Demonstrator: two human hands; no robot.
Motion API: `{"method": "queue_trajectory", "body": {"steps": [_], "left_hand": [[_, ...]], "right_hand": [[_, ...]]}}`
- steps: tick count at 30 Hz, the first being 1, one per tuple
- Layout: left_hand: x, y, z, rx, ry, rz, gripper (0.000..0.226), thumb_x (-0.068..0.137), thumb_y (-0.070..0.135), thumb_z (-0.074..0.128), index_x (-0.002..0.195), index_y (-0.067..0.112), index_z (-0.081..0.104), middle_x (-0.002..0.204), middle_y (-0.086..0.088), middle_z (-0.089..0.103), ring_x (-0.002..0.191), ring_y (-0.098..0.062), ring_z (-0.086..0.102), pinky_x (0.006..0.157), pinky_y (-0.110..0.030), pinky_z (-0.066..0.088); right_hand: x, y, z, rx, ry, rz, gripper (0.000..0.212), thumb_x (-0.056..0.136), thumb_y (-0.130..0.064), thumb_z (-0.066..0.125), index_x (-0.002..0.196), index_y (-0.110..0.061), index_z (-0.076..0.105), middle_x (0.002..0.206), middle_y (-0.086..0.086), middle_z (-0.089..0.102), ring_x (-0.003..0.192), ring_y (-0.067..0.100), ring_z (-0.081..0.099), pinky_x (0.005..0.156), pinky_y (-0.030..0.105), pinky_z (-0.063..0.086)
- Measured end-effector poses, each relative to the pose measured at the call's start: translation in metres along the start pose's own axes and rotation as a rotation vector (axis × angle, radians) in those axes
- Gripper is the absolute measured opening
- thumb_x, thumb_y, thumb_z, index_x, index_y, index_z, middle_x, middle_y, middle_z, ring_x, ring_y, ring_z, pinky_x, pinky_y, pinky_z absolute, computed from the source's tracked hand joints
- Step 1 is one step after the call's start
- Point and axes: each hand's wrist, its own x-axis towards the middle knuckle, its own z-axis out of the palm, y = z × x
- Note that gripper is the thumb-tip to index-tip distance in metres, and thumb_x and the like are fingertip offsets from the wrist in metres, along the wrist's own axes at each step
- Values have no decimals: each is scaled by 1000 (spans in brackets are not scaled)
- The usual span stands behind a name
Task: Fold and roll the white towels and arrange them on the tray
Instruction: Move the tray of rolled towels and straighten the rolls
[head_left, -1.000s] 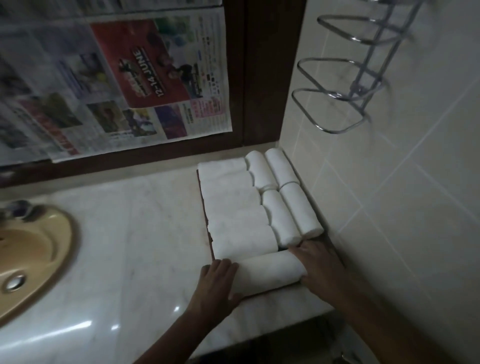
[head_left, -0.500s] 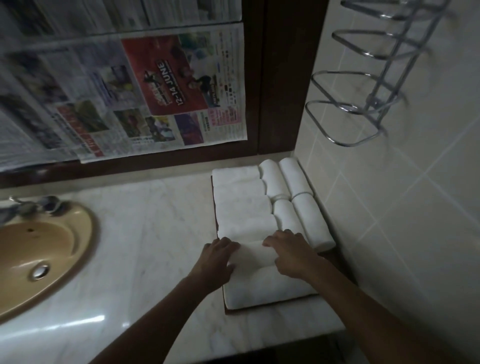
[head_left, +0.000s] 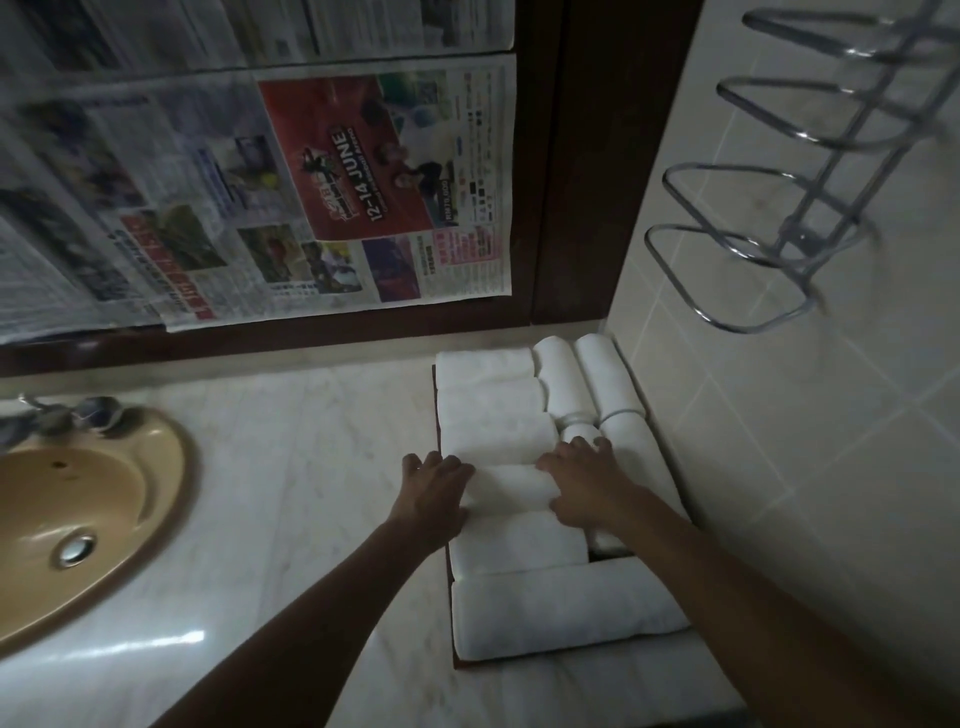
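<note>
Head view showed the rolled towel (head_left: 511, 491) lying mid-column on the tray (head_left: 455, 659), touching neighbouring rolls (head_left: 519, 545). Left hand (head_left: 436, 486) and right hand (head_left: 584, 486) pressed its ends with flat fingers, clasping nothing. Even, gentle inward pressure would probably square it without loosening.

Left hand (head_left: 434, 493), right hand (head_left: 584, 483) on rolled towel (head_left: 511, 488)

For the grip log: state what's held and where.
One rolled towel, pressed not gripped: left hand on its left end, right hand on its right end.
</note>
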Motion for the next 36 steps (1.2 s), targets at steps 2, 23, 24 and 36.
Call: {"method": "queue_trajectory", "body": {"steps": [2, 23, 24, 36], "left_hand": [[5, -3, -3, -36, 3, -22, 61, 85, 49, 71, 140, 27, 56, 134, 6, 61, 123, -21, 52, 97, -40, 29], [98, -61, -22, -226, 90, -92, 65, 94, 35, 66, 153, 23, 40, 152, -2, 44, 133, -27, 45, 105, -46, 39], [105, -65, -22, -160, 43, -67, 64, 94, 33, 65, 153, 25, 40, 152, -1, 45, 133, -27, 44, 105, -46, 38], [187, -112, -34, -250, -53, -62, 73, 98, 42, 63, 160, 25, 29, 163, 1, 34, 144, -30, 35, 114, -51, 32]], "right_hand": [[6, 8, -7, 101, -2, 12, 61, 87, -37, 62, 146, -30, 49, 143, 2, 49, 137, 26, 40, 117, 50, 22], [112, 22, -56, 110, 177, 113, 62, 92, -36, 63, 149, -28, 42, 145, 0, 49, 130, 29, 43, 103, 50, 37], [118, 21, -56, 76, 148, 109, 62, 90, -36, 64, 148, -29, 43, 146, -1, 49, 130, 28, 42, 103, 49, 36], [181, 45, -81, 59, 92, 135, 68, 98, -45, 62, 158, -35, 32, 163, -4, 35, 151, 27, 26, 117, 53, 21]]}}
